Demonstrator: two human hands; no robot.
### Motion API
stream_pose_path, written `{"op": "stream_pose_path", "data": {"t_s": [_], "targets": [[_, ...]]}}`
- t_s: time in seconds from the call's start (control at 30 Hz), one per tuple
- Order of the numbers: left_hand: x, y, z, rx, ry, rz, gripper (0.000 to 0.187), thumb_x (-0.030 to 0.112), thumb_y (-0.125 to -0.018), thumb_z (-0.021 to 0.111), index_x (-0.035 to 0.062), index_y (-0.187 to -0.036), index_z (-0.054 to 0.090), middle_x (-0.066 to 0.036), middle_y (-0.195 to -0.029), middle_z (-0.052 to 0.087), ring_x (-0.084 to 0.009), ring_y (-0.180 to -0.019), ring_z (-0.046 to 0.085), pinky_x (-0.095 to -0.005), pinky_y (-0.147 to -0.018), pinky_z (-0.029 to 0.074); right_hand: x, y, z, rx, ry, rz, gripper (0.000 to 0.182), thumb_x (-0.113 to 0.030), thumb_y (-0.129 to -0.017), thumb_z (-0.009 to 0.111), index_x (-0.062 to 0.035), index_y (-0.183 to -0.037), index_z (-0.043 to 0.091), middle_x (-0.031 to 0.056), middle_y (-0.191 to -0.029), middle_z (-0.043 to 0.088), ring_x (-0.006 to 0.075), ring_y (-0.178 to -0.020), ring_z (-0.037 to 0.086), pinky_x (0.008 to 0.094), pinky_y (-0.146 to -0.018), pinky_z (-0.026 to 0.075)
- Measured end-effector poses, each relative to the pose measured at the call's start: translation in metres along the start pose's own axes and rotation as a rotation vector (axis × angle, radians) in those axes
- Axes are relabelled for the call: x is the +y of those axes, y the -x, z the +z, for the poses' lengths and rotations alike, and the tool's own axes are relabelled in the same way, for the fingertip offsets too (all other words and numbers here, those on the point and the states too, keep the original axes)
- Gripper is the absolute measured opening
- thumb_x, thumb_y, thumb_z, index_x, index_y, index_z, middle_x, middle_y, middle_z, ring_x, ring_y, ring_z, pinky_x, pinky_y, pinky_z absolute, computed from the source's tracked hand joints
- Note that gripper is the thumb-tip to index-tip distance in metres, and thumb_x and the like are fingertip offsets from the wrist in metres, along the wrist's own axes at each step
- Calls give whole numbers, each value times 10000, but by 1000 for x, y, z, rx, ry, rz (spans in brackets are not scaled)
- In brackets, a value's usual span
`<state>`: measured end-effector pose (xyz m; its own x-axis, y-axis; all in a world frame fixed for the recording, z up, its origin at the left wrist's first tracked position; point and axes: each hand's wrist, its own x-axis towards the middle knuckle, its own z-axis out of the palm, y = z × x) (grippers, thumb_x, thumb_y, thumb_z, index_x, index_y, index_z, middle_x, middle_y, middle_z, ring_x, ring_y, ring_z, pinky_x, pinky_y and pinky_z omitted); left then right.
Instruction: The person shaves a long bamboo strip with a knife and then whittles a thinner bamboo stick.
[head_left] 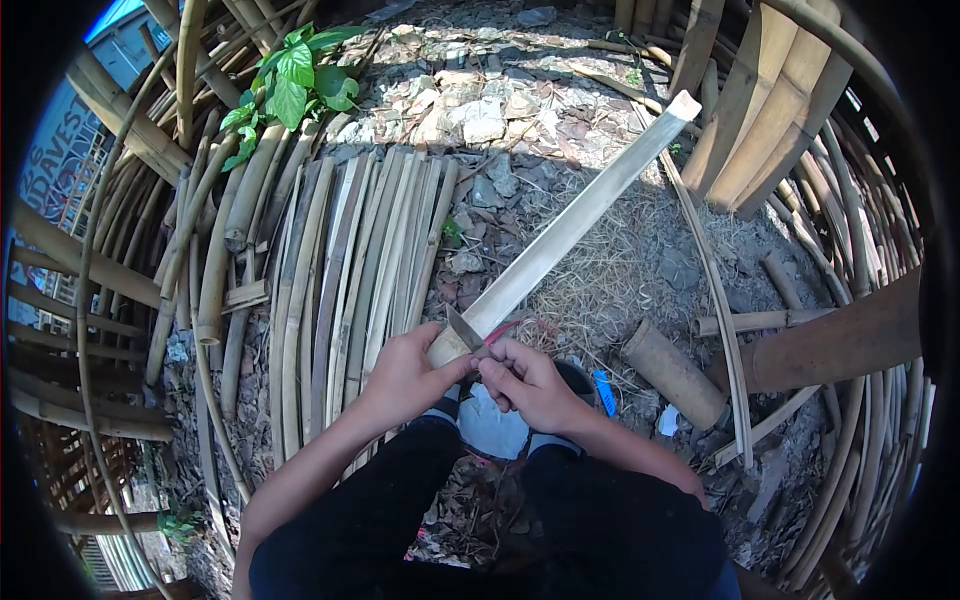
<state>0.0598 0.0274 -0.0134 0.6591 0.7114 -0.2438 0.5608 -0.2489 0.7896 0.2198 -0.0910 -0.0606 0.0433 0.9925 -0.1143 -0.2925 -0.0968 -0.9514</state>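
Note:
A long split bamboo piece (570, 235) slants from my hands up to the right, its pale inner face upward. My left hand (408, 372) is closed round its near end, with the thumb reaching toward the knife. My right hand (527, 378) grips a knife (466, 330), whose dark blade lies across the bamboo near that end and points up-left. The fist hides most of the knife's handle. Something thin and red (502, 331) shows beside the bamboo just above my right hand. Below both hands, a pale flat surface (492, 425) appears between my feet.
A row of split bamboo strips (370, 260) lies on the ground at left. A short bamboo tube (675, 373) and a blue object (605, 393) lie at right. A thick bamboo pole (830, 340) juts in from the right. Stacked poles stand on both sides; rubble (480, 120) lies ahead.

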Motion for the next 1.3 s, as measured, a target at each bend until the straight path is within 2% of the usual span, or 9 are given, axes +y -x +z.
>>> {"op": "stream_pose_path", "data": {"t_s": [0.23,0.43,0.53,0.67,0.73,0.83,0.9,1.03,1.3], "targets": [[-9,11,10,32,95,257,335,218,-819,758,-13,-1019,624,-173,-720,642,-251,-672,679,-384,-587,492,7,8,-7,-116,-169,93,248,-273,-1010,551,-28,-976,575,31,-729,618,56,-554,545,198,-485,418],[12,22,-4,-187,26,97,348,174,-870,714,0,-1142,584,-107,-598,579,-156,-513,581,-328,-495,440,6,13,-9,-151,-143,190,302,-301,-1023,520,-26,-922,588,5,-663,571,37,-526,452,191,-480,341],[17,25,1,-245,210,-71,239,117,-915,684,-9,-1098,596,-4,-692,601,-49,-580,538,-242,-499,429,9,17,-7,-122,-166,189,339,-317,-1026,512,-28,-872,603,-18,-645,525,36,-526,393,202,-485,304],[7,26,5,-210,116,-9,208,127,-926,673,-1,-1071,598,5,-674,576,-47,-580,518,-246,-502,419,1,19,-3,-55,-68,219,375,-322,-1022,522,-29,-805,608,-40,-623,469,37,-534,373,212,-492,290],[-1,27,9,-151,111,63,255,150,-902,680,-5,-1089,601,-93,-565,540,-127,-480,505,-321,-480,422,2,20,-2,-22,-55,221,386,-327,-1021,523,-29,-790,606,-45,-613,455,36,-533,368,212,-492,281],[1,30,8,-132,115,78,193,151,-928,675,-7,-1015,606,9,-659,570,-54,-572,502,-246,-510,408,8,20,-9,87,12,203,394,-337,-1019,523,-32,-785,605,-51,-603,443,36,-528,364,214,-488,271],[4,33,6,-121,70,55,196,151,-925,678,-14,-1002,608,-6,-650,575,-60,-573,508,-256,-512,415,6,20,-13,129,18,241,386,-335,-1023,515,-34,-797,600,-48,-602,427,41,-523,339,215,-491,264],[11,33,4,-53,-102,76,205,147,-913,688,-35,-966,609,-57,-630,591,-85,-575,536,-290,-522,438,4,20,-9,25,-123,352,396,-345,-1024,509,-37,-788,588,-49,-601,417,40,-517,324,216,-484,256],[13,33,9,-30,-18,74,192,136,-911,684,-36,-954,610,-87,-633,603,-104,-565,548,-311,-519,446,5,16,1,24,-72,311,420,-358,-1010,537,-43,-740,603,-49,-602,455,31,-519,356,209,-465,264]]}}
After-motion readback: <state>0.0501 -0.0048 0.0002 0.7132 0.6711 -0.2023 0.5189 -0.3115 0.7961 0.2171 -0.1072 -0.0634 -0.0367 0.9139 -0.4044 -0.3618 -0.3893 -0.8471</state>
